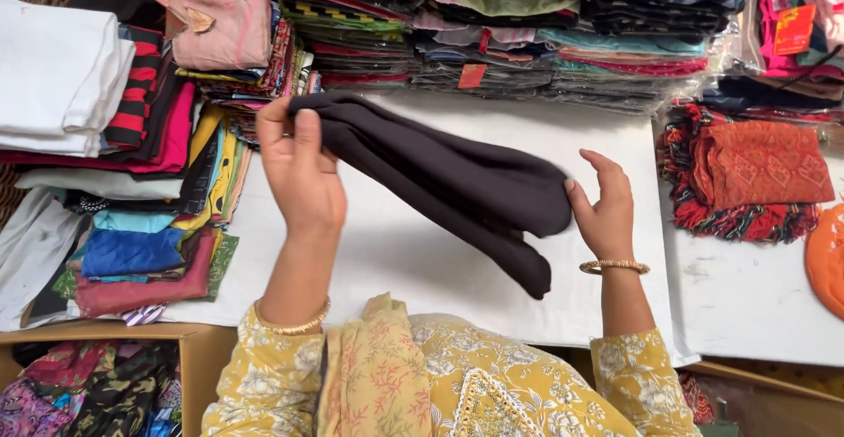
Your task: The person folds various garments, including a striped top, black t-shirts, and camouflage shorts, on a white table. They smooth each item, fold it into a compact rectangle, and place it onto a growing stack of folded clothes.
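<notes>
A dark brown folded cloth (448,178) is held above a white-covered table (387,261). My left hand (301,169) grips its upper left end, fingers wrapped over the edge. My right hand (605,204) presses against the cloth's right end with thumb and fingers around it. The cloth's lower fold hangs down towards the table between my hands. Both wrists wear gold bangles, and my sleeves are yellow with a floral print.
Stacks of folded coloured garments (492,24) line the far edge. More piles (141,182) and white cloth (57,76) sit at the left. An orange-red patterned cloth (756,173) lies at right. A box of fabrics (97,389) is at lower left.
</notes>
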